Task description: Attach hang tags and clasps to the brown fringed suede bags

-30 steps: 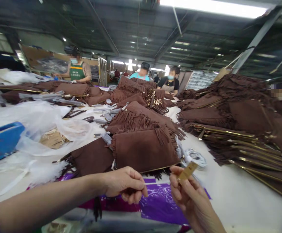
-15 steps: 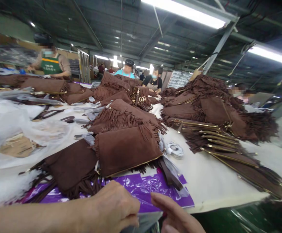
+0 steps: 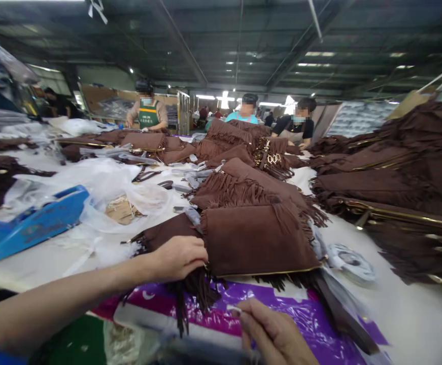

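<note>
My left hand is closed at the corner of a brown fringed bag with a gold zip along its lower edge. What its fingers grip is hidden. Partly under that hand lies a darker brown fringed piece, its fringe hanging below. My right hand, lower and to the right, pinches a small white strip between thumb and finger. Beneath both hands is a shiny purple plastic sheet. A dark strap runs from the bag's right corner.
Brown fringed bags are heaped at the right. A white coiled roll sits beside the front bag. At the left are a blue tape dispenser and crumpled clear plastic. Several people work behind the table, one in a green apron.
The view has swung left. My left hand has moved up from the front to the bag's corner. My right hand now pinches a white strip; its thumb and finger looked apart before.
</note>
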Demonstrator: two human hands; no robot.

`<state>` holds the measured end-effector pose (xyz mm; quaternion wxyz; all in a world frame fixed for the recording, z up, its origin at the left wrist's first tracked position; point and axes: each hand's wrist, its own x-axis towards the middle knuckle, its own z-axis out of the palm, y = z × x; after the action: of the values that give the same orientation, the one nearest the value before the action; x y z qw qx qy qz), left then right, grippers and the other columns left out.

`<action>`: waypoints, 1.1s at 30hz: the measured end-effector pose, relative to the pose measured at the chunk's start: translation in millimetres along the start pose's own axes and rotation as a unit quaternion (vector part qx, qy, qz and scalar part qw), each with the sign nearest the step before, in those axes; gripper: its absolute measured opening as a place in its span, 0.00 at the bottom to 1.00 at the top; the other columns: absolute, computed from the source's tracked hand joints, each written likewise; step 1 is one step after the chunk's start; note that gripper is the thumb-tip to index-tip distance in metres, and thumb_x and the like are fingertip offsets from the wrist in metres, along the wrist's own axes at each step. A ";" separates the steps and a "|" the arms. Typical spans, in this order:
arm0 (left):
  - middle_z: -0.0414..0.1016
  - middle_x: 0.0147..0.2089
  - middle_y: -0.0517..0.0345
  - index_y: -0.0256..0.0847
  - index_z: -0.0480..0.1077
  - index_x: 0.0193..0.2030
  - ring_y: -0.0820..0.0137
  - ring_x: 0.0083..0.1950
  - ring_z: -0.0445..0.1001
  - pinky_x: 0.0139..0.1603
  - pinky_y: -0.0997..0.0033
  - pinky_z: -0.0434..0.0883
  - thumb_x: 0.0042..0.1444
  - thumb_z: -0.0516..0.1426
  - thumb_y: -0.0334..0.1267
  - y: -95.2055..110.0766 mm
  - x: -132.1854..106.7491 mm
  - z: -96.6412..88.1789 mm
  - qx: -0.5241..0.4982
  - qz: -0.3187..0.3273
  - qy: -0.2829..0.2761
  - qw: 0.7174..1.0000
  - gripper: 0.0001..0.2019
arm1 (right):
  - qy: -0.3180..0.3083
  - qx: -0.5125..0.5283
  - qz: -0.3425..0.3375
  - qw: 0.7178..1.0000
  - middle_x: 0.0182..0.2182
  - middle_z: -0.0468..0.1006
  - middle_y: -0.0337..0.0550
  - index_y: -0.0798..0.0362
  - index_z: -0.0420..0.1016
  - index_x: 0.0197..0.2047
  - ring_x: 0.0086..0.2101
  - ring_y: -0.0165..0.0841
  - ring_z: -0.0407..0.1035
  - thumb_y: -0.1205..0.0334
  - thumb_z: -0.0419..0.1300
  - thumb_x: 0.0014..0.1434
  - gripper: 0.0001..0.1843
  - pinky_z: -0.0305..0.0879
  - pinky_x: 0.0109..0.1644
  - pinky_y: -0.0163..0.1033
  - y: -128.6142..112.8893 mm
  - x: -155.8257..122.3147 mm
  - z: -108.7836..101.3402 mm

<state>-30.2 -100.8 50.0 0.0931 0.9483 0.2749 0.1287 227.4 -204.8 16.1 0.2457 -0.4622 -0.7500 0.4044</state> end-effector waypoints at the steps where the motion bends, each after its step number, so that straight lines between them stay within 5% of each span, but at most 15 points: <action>1: 0.73 0.44 0.53 0.38 0.72 0.44 0.66 0.45 0.72 0.45 0.70 0.66 0.60 0.54 0.30 -8.6 -2.1 0.8 0.041 -0.002 0.001 0.999 0.07 | 0.020 -0.013 -0.014 1.000 0.28 0.74 0.37 0.50 0.70 0.34 0.30 0.31 0.68 0.51 0.46 0.70 0.19 0.60 0.36 0.32 -1.5 6.5 0.1; 5: 0.69 0.47 0.49 0.37 0.69 0.47 0.63 0.46 0.68 0.49 0.64 0.65 0.60 0.53 0.31 -21.0 1.2 9.5 0.133 0.023 -0.035 0.990 0.10 | 0.057 -0.009 0.010 0.998 0.27 0.72 0.39 0.50 0.70 0.33 0.30 0.32 0.66 0.49 0.48 0.68 0.19 0.59 0.36 0.35 1.1 30.0 7.7; 8: 0.66 0.45 0.49 0.39 0.70 0.44 0.62 0.44 0.67 0.46 0.62 0.64 0.59 0.56 0.35 -20.6 13.8 17.1 0.155 0.037 -0.036 0.987 0.07 | 0.037 0.135 0.118 0.983 0.16 0.62 0.32 0.52 0.69 0.35 0.18 0.28 0.55 0.36 0.50 0.63 0.26 0.51 0.24 0.33 7.0 41.2 11.8; 11: 0.66 0.42 0.50 0.40 0.71 0.37 0.63 0.43 0.65 0.44 0.63 0.63 0.61 0.57 0.39 -23.4 29.1 18.3 0.153 0.044 -0.012 0.987 0.06 | 0.083 0.288 0.153 0.942 0.13 0.56 0.27 0.54 0.68 0.39 0.15 0.24 0.45 0.27 0.57 0.53 0.34 0.41 0.19 0.31 11.2 47.9 8.3; 17: 0.71 0.39 0.51 0.38 0.68 0.33 0.64 0.42 0.69 0.46 0.65 0.63 0.63 0.56 0.40 -18.5 40.6 -18.1 0.097 0.081 -0.016 0.992 0.10 | 0.208 0.341 0.139 0.906 0.13 0.50 0.26 0.57 0.73 0.40 0.17 0.23 0.42 0.32 0.66 0.48 0.34 0.35 0.21 0.31 7.5 49.8 -18.9; 22: 0.72 0.32 0.57 0.39 0.64 0.32 0.67 0.37 0.72 0.38 0.71 0.64 0.60 0.52 0.29 2.3 26.4 -40.2 -0.065 -0.047 -0.103 0.991 0.06 | 0.205 0.258 0.145 0.933 0.16 0.50 0.29 0.57 0.76 0.38 0.18 0.25 0.44 0.29 0.63 0.47 0.36 0.40 0.22 0.31 6.7 50.1 -25.8; 24: 0.69 0.29 0.60 0.39 0.61 0.32 0.69 0.33 0.72 0.34 0.73 0.65 0.54 0.50 0.24 6.4 20.6 -35.9 -0.202 -0.109 -0.144 0.963 0.07 | 0.195 0.185 0.128 0.955 0.19 0.59 0.34 0.56 0.76 0.35 0.21 0.27 0.53 0.32 0.60 0.52 0.31 0.49 0.24 0.32 8.0 48.3 -21.3; 27: 0.65 0.26 0.64 0.40 0.61 0.35 0.73 0.25 0.69 0.25 0.77 0.64 0.48 0.51 0.27 5.5 13.5 -18.8 -0.428 -0.221 -0.194 0.854 0.07 | 0.150 0.061 0.097 0.982 0.23 0.67 0.38 0.53 0.75 0.32 0.26 0.32 0.62 0.37 0.54 0.60 0.26 0.57 0.29 0.34 4.4 42.3 -14.0; 30: 0.69 0.30 0.62 0.39 0.62 0.41 0.75 0.23 0.68 0.22 0.77 0.62 0.51 0.57 0.42 1.0 7.5 2.0 -0.566 -0.297 -0.160 0.753 0.14 | 0.123 -0.068 0.016 0.990 0.25 0.71 0.38 0.49 0.76 0.35 0.28 0.33 0.67 0.43 0.50 0.67 0.22 0.59 0.32 0.35 -8.0 39.1 -9.9; 33: 0.73 0.29 0.58 0.39 0.59 0.41 0.75 0.21 0.68 0.21 0.78 0.62 0.47 0.60 0.58 -1.9 2.9 16.6 -0.606 -0.346 -0.114 0.707 0.26 | 0.134 -0.211 -0.077 0.965 0.28 0.72 0.39 0.48 0.76 0.37 0.29 0.34 0.69 0.49 0.45 0.71 0.22 0.58 0.34 0.37 -20.3 45.6 -9.3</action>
<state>-23.9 -99.4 34.2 0.7161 0.5339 0.4341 0.1172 203.7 -165.6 37.9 0.2709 -0.4947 -0.8118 0.1512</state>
